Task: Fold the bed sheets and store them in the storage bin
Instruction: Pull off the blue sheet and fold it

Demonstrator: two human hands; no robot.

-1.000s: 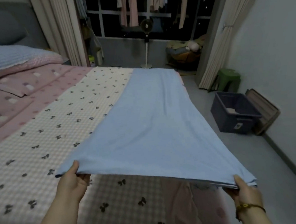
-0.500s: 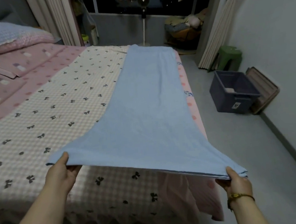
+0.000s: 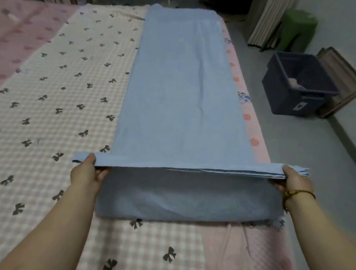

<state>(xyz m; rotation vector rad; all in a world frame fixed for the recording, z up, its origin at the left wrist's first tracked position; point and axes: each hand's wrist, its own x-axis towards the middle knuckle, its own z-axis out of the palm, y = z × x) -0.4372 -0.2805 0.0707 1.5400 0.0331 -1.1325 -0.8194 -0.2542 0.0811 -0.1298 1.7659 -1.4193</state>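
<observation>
Blue sheet (image 3: 179, 90) on bed (image 3: 38, 110), near edge lifted — left grip (image 3: 87, 177), right grip (image 3: 296, 180) pinching corners

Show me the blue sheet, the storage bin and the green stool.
blue sheet (image 3: 181, 95), head view, middle of the flat spread part.
storage bin (image 3: 284, 98), head view, near outer wall.
green stool (image 3: 298, 26), head view, its side.

A plain pale-blue bed sheet (image 3: 179, 95) against a pink-and-cream gingham cover (image 3: 45, 118) printed with dark bows; alongside, a pink spotted sheet (image 3: 3, 49), a navy storage bin (image 3: 283, 99), a green stool (image 3: 298, 27) and grey floor (image 3: 295, 149).
</observation>
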